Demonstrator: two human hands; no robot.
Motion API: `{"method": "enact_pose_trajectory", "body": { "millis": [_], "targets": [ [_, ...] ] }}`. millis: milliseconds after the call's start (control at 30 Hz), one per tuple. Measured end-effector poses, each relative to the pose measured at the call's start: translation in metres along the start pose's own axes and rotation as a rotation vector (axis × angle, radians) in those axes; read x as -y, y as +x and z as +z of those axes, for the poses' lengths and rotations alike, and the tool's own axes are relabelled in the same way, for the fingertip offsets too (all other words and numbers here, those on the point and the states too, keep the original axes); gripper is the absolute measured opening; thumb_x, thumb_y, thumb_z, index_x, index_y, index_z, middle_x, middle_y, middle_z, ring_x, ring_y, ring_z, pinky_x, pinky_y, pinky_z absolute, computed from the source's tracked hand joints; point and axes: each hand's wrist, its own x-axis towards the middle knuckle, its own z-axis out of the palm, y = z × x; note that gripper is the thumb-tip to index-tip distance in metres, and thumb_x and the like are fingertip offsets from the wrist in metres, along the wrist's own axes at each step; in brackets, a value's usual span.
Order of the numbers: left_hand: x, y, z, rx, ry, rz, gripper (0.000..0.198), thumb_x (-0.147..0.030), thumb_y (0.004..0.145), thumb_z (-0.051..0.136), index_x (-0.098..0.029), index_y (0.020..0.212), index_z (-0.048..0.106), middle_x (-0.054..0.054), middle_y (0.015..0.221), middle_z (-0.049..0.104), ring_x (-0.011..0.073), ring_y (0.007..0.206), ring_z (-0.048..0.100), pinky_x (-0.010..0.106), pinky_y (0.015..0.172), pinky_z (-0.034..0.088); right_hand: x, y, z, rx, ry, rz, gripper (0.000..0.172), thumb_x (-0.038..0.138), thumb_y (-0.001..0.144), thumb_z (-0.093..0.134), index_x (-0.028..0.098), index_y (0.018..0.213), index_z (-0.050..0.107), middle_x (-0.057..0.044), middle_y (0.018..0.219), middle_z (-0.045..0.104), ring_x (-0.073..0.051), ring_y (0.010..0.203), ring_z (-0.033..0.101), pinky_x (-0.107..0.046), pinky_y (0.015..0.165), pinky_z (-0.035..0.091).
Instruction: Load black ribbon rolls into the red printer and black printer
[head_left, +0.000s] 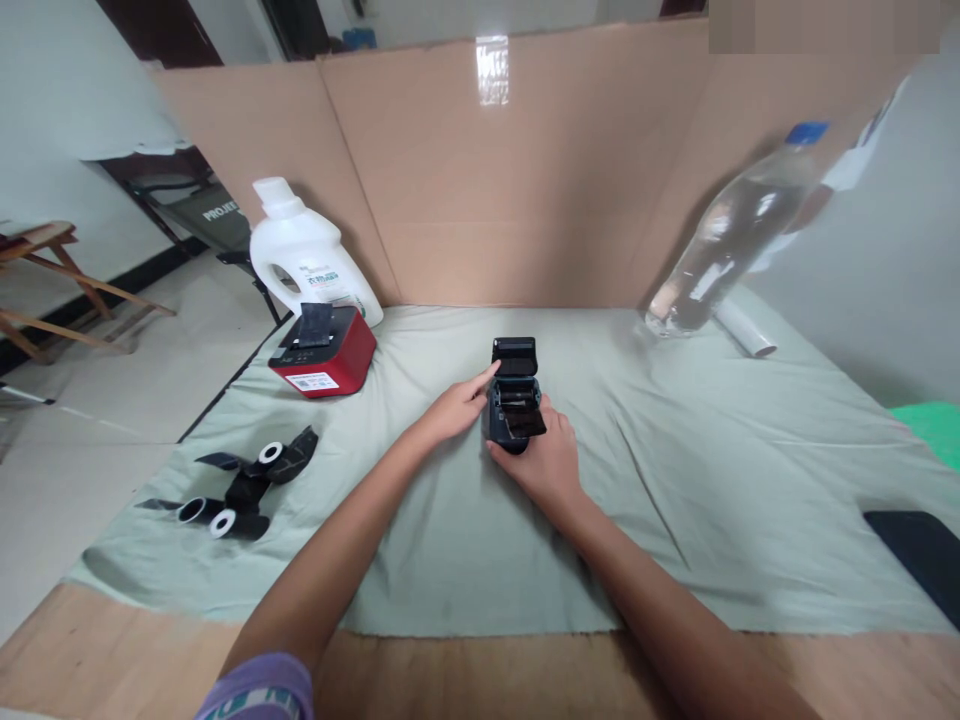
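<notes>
A small black device (514, 392) stands on the pale green cloth (450, 560) in the middle, its lid (514, 356) raised. Inside it lies a dark roll, with a black strip (525, 420) hanging out over the front. My right hand (551, 450) is wrapped round the lower right side of the device, thumb at its front edge. My left hand (459, 404) is at the left side, index finger stretched to the raised lid and the other fingers curled; it grips nothing.
At the left are a red and black box-shaped device (341, 355), a white jug (307, 250) and several black rolls (247, 490). A water bottle (739, 235) leans on the cardboard (525, 180) near a white tube (746, 320). A dark flat object (919, 555) lies right.
</notes>
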Motion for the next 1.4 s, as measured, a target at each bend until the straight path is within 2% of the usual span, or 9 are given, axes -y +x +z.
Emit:
{"method": "enact_pose_trajectory", "body": {
  "millis": [300,467,567,733,933,1067,1200,1300,1400],
  "targets": [
    [-0.002,0.028,-0.014,0.007,-0.148,-0.189,0.07,-0.014,0.083,0.048,-0.014,0.153,0.052,-0.004,0.064,0.05,0.0123,0.055,0.04,0.024,0.058,0.036,-0.001,-0.002,0.003,-0.05,0.055,0.056,0.095,0.059,0.074,0.069,0.008,0.148,0.04,-0.023,0.128,0.064,-0.041,0.118,0.058,-0.053,0.103,0.043],
    [-0.025,0.03,-0.013,-0.136,0.125,-0.03,0.042,-0.026,0.088,0.054,-0.015,0.122,0.076,0.0,0.068,0.059,0.014,0.063,0.05,0.025,0.064,0.039,-0.001,-0.002,0.003,-0.049,0.059,0.066,0.092,0.056,0.074,0.069,0.009,0.148,0.04,-0.023,0.13,0.063,-0.041,0.118,0.058,-0.053,0.103,0.043],
    [-0.051,0.035,-0.013,0.038,0.473,0.007,0.028,-0.034,0.085,0.065,-0.025,0.106,0.081,0.002,0.08,0.072,0.0174,0.072,0.061,0.026,0.065,0.039,-0.001,-0.001,0.003,-0.046,0.062,0.062,0.094,0.057,0.074,0.069,0.008,0.148,0.039,-0.023,0.13,0.064,-0.041,0.118,0.058,-0.052,0.102,0.043],
    [-0.091,0.051,-0.008,0.322,0.921,-0.121,0.031,-0.036,0.079,0.073,-0.03,0.108,0.081,0.006,0.103,0.079,0.0261,0.092,0.07,0.03,0.071,0.045,-0.002,-0.001,0.002,-0.029,0.044,0.058,0.097,0.058,0.075,0.07,0.006,0.149,0.037,-0.025,0.127,0.064,-0.042,0.117,0.059,-0.053,0.1,0.043],
    [-0.099,0.056,0.0,0.309,0.968,-0.099,0.027,-0.029,0.072,0.076,-0.022,0.098,0.08,0.011,0.101,0.077,0.0298,0.096,0.071,0.033,0.075,0.048,-0.003,0.0,0.004,-0.042,-0.005,0.036,0.1,0.06,0.076,0.071,0.003,0.15,0.035,-0.025,0.124,0.065,-0.042,0.117,0.058,-0.052,0.1,0.043],
    [-0.091,0.048,-0.011,0.2,0.84,-0.044,0.027,-0.033,0.069,0.075,-0.021,0.094,0.075,0.007,0.091,0.075,0.0263,0.087,0.068,0.031,0.07,0.046,-0.007,-0.001,0.005,-0.045,0.005,0.021,0.097,0.062,0.078,0.069,0.004,0.149,0.036,-0.024,0.121,0.065,-0.04,0.115,0.058,-0.051,0.098,0.043],
    [-0.077,0.024,-0.031,-0.008,0.449,0.067,0.025,-0.033,0.069,0.076,-0.02,0.088,0.066,0.002,0.091,0.07,0.0191,0.079,0.061,0.029,0.071,0.045,-0.013,-0.004,0.008,-0.085,0.071,-0.019,0.096,0.07,0.079,0.064,0.009,0.147,0.038,-0.022,0.129,0.062,-0.039,0.118,0.056,-0.052,0.102,0.042],
    [-0.057,-0.014,-0.041,-0.161,0.08,0.123,0.029,-0.034,0.072,0.077,-0.019,0.085,0.056,0.001,0.092,0.066,0.015,0.079,0.059,0.026,0.072,0.046,-0.011,-0.002,0.006,-0.061,0.044,0.009,0.096,0.069,0.079,0.063,0.008,0.148,0.037,-0.023,0.126,0.063,-0.04,0.117,0.057,-0.052,0.101,0.042],
    [-0.031,-0.069,-0.044,-0.335,-0.185,-0.055,0.036,-0.039,0.077,0.075,-0.021,0.098,0.053,0.001,0.093,0.067,0.014,0.074,0.063,0.024,0.064,0.047,-0.003,0.002,-0.001,0.025,-0.027,0.056,0.094,0.064,0.078,0.066,0.005,0.146,0.038,-0.023,0.118,0.065,-0.04,0.113,0.058,-0.05,0.096,0.043]
  ]
}}
